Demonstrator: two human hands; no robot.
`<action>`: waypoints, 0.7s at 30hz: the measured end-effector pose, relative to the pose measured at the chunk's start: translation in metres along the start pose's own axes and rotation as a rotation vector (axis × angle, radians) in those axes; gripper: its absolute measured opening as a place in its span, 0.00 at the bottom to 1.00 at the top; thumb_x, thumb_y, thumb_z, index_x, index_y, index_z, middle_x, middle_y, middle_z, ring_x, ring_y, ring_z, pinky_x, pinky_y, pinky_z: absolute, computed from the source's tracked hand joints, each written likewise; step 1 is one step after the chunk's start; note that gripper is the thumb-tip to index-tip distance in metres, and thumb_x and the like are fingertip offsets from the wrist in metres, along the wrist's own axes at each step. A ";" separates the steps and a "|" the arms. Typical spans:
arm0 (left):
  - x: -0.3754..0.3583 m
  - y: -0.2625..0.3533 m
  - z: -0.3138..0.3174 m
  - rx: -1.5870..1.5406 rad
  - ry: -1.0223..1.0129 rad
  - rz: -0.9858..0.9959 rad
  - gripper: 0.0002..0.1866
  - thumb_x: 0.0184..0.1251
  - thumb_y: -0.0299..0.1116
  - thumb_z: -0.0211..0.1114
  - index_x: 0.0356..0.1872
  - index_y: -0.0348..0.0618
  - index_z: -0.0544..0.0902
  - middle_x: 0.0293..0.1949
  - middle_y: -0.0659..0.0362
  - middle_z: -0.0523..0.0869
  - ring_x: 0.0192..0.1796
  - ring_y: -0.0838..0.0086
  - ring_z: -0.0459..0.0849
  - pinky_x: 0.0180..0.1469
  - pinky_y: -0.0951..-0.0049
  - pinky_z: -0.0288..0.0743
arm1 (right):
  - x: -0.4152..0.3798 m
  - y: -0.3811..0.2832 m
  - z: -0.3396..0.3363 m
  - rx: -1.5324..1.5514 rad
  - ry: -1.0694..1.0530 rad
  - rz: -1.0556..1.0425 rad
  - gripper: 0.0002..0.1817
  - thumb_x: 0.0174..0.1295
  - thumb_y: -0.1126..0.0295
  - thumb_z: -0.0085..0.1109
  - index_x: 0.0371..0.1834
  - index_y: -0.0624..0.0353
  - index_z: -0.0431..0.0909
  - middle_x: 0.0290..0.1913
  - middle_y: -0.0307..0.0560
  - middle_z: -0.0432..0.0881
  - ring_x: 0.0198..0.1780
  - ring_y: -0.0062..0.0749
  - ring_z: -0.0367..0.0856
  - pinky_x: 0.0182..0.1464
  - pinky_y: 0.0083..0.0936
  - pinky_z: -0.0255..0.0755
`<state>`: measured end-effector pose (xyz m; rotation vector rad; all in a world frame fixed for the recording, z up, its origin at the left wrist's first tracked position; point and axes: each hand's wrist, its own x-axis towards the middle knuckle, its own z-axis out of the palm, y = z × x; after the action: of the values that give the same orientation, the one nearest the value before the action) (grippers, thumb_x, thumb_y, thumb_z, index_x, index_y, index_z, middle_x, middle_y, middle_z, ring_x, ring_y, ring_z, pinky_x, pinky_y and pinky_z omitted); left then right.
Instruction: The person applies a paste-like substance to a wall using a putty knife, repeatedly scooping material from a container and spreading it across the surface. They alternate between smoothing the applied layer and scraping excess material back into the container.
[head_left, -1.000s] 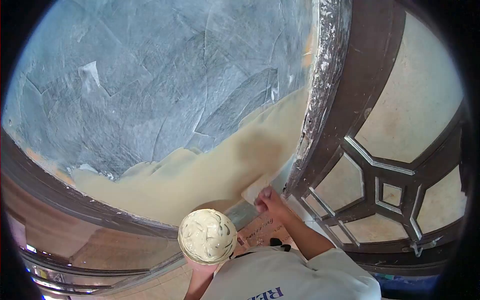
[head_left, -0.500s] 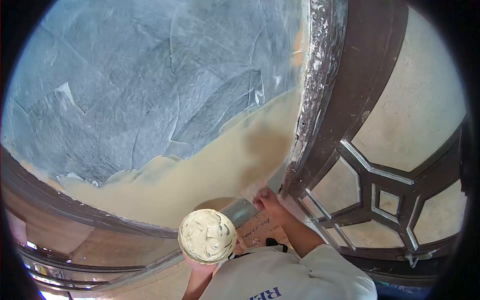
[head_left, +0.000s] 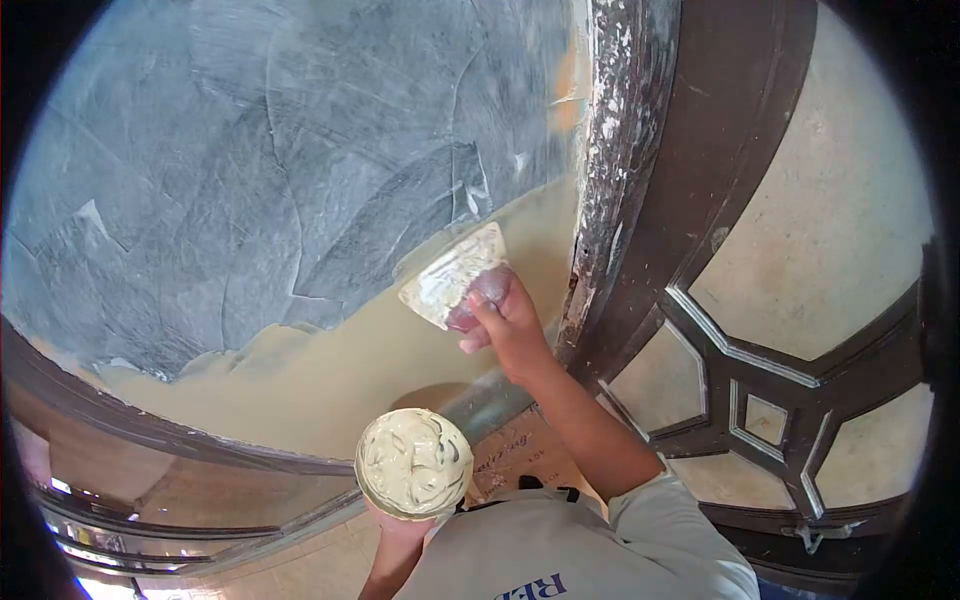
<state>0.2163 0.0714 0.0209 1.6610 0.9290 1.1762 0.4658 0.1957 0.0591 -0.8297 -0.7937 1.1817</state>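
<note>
My left hand [head_left: 402, 524] is closed under a round tub [head_left: 416, 464] heaped with cream-coloured putty, held in front of my chest. The putty's top is ridged and swirled. In my right hand [head_left: 508, 318] is a wide putty knife [head_left: 455, 275], its blade smeared with white and cream paste. The knife lies over the wall, around the edge where a beige band of putty [head_left: 380, 370] meets the grey, streaky wall surface [head_left: 230, 170]. My fingers grip the blade's near side, partly hiding the handle.
A dark wooden frame [head_left: 635, 140], spotted with white paint, borders the wall on the right. Beyond it stands a panelled dark brown door [head_left: 790, 360]. A brown curved rail [head_left: 160, 430] runs along the lower left. Printed cardboard [head_left: 520, 455] lies below, near pale floor tiles [head_left: 325, 560].
My right hand has risen from the wall's bottom right corner, up and slightly left, bringing the putty knife's blade into clear view. The tub stays almost where it was.
</note>
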 end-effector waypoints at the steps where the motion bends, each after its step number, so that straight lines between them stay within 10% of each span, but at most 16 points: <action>1: 0.001 0.000 0.002 -0.609 0.043 -0.196 0.35 0.74 0.60 0.44 0.74 0.50 0.60 0.72 0.54 0.66 0.72 0.56 0.66 0.72 0.46 0.63 | 0.005 0.003 -0.002 -0.030 -0.037 -0.002 0.17 0.71 0.66 0.57 0.58 0.55 0.65 0.42 0.39 0.79 0.38 0.24 0.81 0.32 0.21 0.78; 2: 0.004 -0.001 0.003 -1.217 0.085 -0.387 0.35 0.74 0.60 0.43 0.74 0.50 0.60 0.72 0.53 0.66 0.72 0.56 0.66 0.71 0.46 0.63 | 0.005 0.020 -0.010 -0.028 -0.039 -0.002 0.17 0.71 0.66 0.57 0.58 0.55 0.65 0.42 0.39 0.79 0.38 0.24 0.81 0.32 0.21 0.78; 10: -0.010 -0.019 0.004 -0.912 0.156 -0.337 0.33 0.75 0.56 0.45 0.72 0.45 0.62 0.71 0.51 0.67 0.71 0.56 0.69 0.71 0.47 0.64 | -0.068 0.286 -0.197 -0.126 0.000 0.386 0.12 0.72 0.66 0.55 0.53 0.53 0.66 0.34 0.41 0.79 0.30 0.26 0.80 0.25 0.25 0.75; 14: 0.005 0.027 0.020 -1.121 0.154 -0.293 0.29 0.71 0.39 0.60 0.70 0.42 0.64 0.68 0.49 0.70 0.67 0.60 0.74 0.65 0.54 0.73 | -0.077 0.219 -0.179 -0.022 0.230 0.578 0.10 0.73 0.64 0.54 0.51 0.52 0.67 0.32 0.42 0.80 0.27 0.27 0.79 0.23 0.27 0.74; 15: -0.002 0.013 0.014 -0.232 0.133 -0.123 0.33 0.65 0.34 0.67 0.70 0.41 0.64 0.67 0.50 0.72 0.66 0.61 0.75 0.64 0.57 0.75 | -0.065 0.203 -0.179 0.016 0.187 0.491 0.11 0.73 0.63 0.54 0.52 0.51 0.67 0.33 0.42 0.80 0.27 0.26 0.79 0.24 0.27 0.74; 19: 0.011 0.026 0.024 -1.348 0.230 -0.464 0.38 0.62 0.40 0.70 0.70 0.41 0.63 0.67 0.50 0.73 0.67 0.60 0.73 0.69 0.54 0.68 | -0.013 0.053 -0.115 -0.040 0.173 0.171 0.13 0.72 0.60 0.55 0.52 0.52 0.67 0.34 0.40 0.81 0.27 0.24 0.79 0.23 0.25 0.73; 21: 0.005 0.016 0.023 -0.811 0.127 -0.305 0.35 0.67 0.47 0.61 0.71 0.44 0.62 0.69 0.51 0.70 0.69 0.58 0.71 0.71 0.52 0.65 | 0.008 0.001 -0.091 -0.095 0.170 0.080 0.15 0.71 0.58 0.57 0.51 0.53 0.67 0.34 0.40 0.81 0.26 0.22 0.78 0.22 0.23 0.73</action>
<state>0.2414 0.0652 0.0332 0.7759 0.6185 1.2264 0.5457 0.1921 0.0156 -1.0343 -0.6860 1.1340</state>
